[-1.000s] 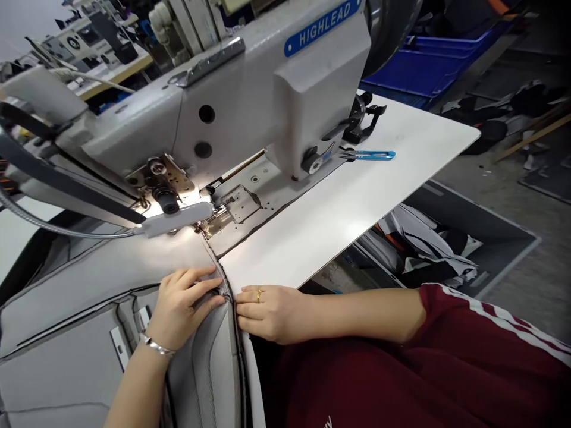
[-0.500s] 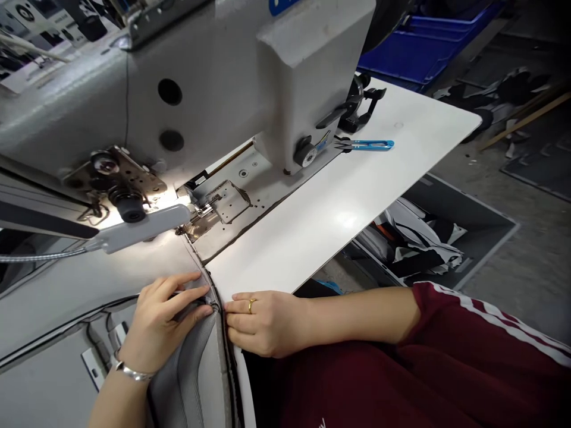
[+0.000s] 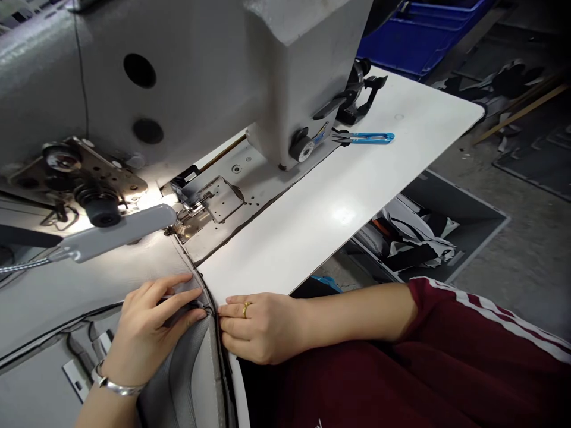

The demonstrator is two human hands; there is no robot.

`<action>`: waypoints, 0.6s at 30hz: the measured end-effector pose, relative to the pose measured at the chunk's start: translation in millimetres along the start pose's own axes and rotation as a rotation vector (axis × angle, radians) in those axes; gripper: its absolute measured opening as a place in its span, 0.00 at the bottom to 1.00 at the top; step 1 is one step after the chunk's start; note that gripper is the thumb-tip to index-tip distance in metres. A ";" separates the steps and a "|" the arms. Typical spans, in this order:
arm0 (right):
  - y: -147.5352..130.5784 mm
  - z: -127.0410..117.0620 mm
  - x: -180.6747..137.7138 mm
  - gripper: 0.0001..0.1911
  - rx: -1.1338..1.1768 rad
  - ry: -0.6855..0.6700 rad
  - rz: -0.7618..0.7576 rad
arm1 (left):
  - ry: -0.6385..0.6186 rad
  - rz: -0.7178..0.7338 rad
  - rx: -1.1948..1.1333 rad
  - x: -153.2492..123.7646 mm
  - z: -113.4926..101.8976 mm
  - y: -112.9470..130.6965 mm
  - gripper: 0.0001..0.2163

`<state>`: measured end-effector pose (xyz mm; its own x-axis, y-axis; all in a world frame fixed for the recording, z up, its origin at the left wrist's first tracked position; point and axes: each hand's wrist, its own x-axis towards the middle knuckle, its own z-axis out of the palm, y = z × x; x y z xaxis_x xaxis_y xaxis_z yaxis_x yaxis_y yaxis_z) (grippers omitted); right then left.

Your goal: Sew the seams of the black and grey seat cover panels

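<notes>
My left hand (image 3: 149, 324) lies on a grey upholstery cover (image 3: 57, 291), its fingers pinching the layers at a dark-edged seam (image 3: 213, 315). From the other side my right hand (image 3: 259, 327), with a gold ring, presses fingertips against the same seam at the table's front edge. That seam runs up toward the presser foot (image 3: 181, 217) of a grey industrial sewing machine (image 3: 187, 77). A slim lamp (image 3: 116, 235) on a flexible neck lights the needle area.
Blue thread snips (image 3: 368, 138) lie on the white table (image 3: 348, 196) behind the machine's base. Below the table's right edge stands a grey bin (image 3: 473, 223) with fabric pieces. A blue crate (image 3: 423, 35) sits at the back right.
The view has dropped closer to the machine, so everything sits lower left in the picture. Both hands keep the same grip at the seam.
</notes>
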<state>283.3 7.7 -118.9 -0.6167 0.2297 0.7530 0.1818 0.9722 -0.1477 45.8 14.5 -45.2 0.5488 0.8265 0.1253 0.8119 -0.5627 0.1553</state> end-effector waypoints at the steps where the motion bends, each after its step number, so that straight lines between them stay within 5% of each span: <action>1: 0.0 -0.3 0.2 0.11 0.001 -0.007 0.000 | -0.002 -0.002 0.003 0.1 0.1 0.3 0.09; 14: -1.7 -1.7 0.3 0.10 0.007 -0.163 0.032 | -0.025 0.026 0.003 3.0 -4.8 2.2 0.08; 18: -1.8 -2.1 0.0 0.11 0.022 -0.101 0.043 | -0.037 0.021 0.004 3.4 -3.8 1.3 0.08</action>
<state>284.6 5.8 -117.3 -0.6828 0.2733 0.6776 0.1937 0.9619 -0.1928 48.0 16.5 -40.8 0.5731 0.8143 0.0923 0.8006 -0.5803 0.1492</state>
